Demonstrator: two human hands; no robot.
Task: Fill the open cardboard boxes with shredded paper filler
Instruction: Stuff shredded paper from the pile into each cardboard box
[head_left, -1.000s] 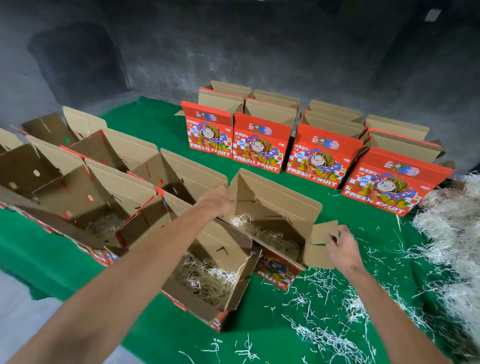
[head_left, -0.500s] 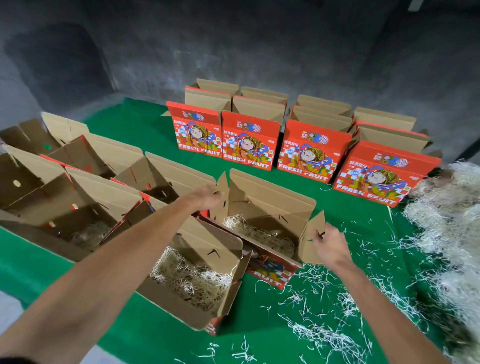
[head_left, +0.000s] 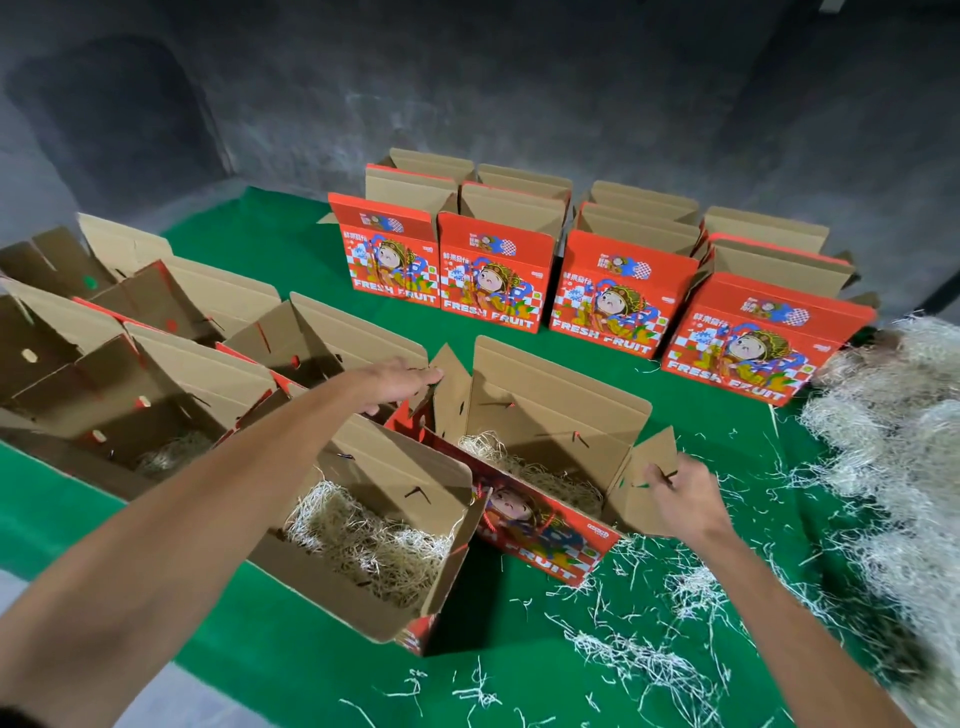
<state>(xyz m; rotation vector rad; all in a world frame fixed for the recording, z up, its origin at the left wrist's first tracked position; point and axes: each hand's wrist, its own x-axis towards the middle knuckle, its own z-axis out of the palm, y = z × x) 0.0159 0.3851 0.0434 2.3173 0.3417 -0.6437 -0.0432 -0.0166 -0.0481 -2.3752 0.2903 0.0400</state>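
Note:
An open red fruit box (head_left: 550, 405) stands in the middle of the green cloth with shredded paper (head_left: 524, 467) in its bottom. My left hand (head_left: 395, 382) reaches its left side flap, fingers stretched out against the cardboard. My right hand (head_left: 680, 493) pinches the right side flap near its edge. Beside it on the left, a second open box (head_left: 384, 519) holds a layer of shredded paper. A big heap of shredded paper filler (head_left: 898, 441) lies at the right edge.
Several upright red boxes (head_left: 618, 291) with open tops stand in a row at the back. More open boxes (head_left: 130, 374) lie at the left. Loose shreds (head_left: 649, 660) litter the green cloth (head_left: 291, 670) in front. A grey wall rises behind.
Both hands have drawn the middle box's side flaps upward and inward. The box now stands straighter, and the view has shifted slightly to the right.

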